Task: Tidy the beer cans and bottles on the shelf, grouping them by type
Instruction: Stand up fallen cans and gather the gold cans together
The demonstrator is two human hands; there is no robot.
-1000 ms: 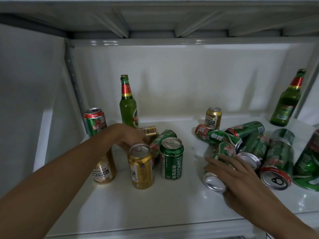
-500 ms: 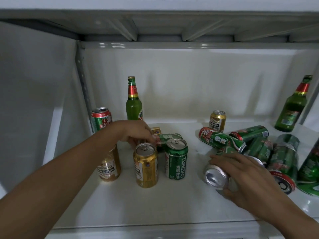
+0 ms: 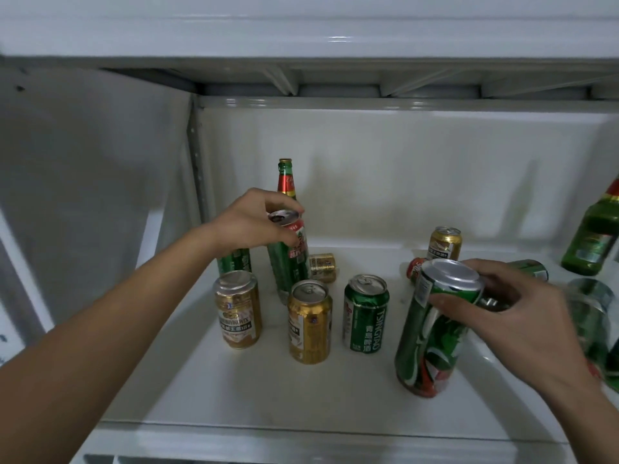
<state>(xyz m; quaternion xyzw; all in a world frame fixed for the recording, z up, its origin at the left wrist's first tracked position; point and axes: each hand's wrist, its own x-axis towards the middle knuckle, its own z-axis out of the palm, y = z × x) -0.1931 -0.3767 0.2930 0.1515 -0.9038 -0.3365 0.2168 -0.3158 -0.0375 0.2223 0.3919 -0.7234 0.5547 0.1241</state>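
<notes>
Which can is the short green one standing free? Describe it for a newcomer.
On the white shelf, look front and centre, between the two hands. The short green can stands upright right of two gold cans; it alone reads TSINGTAO down its side, and no hand touches it.

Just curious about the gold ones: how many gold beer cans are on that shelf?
4. Two stand upright at front left, one lies on its side behind them near the green bottle, one stands at the back right. More may hide behind the hands.
</notes>
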